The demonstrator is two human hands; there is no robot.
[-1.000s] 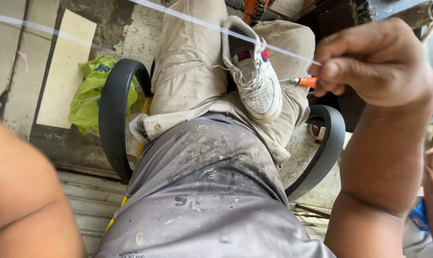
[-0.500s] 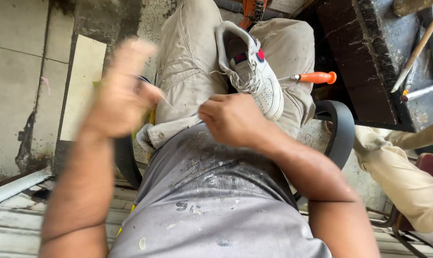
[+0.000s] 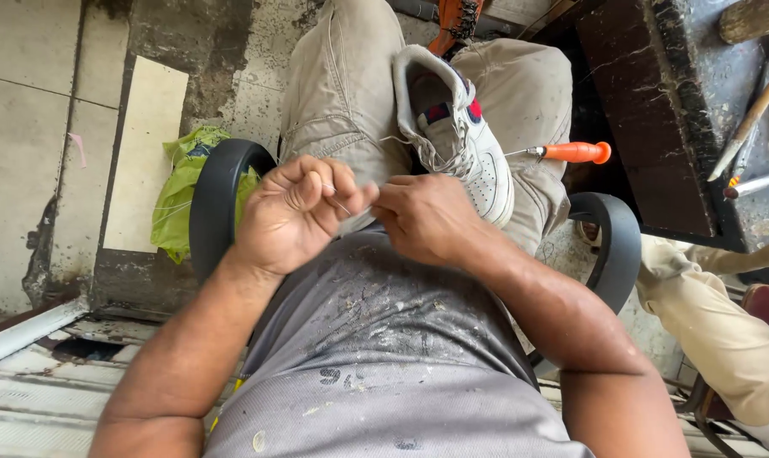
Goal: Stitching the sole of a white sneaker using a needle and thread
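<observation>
Nearest the camera, over a paint-flecked grey shirt [image 3: 384,339], a seated person's two hands meet at the lap. Left hand [image 3: 304,212] is curled nearly closed, thumb and forefinger pinching a thin pale thread [image 3: 344,206]; right hand [image 3: 427,216] is closed too, fingertips touching the same thread just beside the left, though what else it grips cannot be told. Thread is hair-fine, limp and very light, likely to slip from a loose hold, so a firm fingertip pinch close to its end looks the sound way to take it. Just beyond the hands, a white sneaker [image 3: 461,136] lies on the thigh of beige trousers [image 3: 342,93], its opening turned far; it looks light, soft in the upper and stiffer at the sole. Right of it, an orange-handled awl [image 3: 571,153] rests on the trouser leg. Black chair arms [image 3: 219,199] curve at both sides. Farther left, a green bag [image 3: 177,191] lies on the tiled floor; far right stands a dark bench [image 3: 656,110].
</observation>
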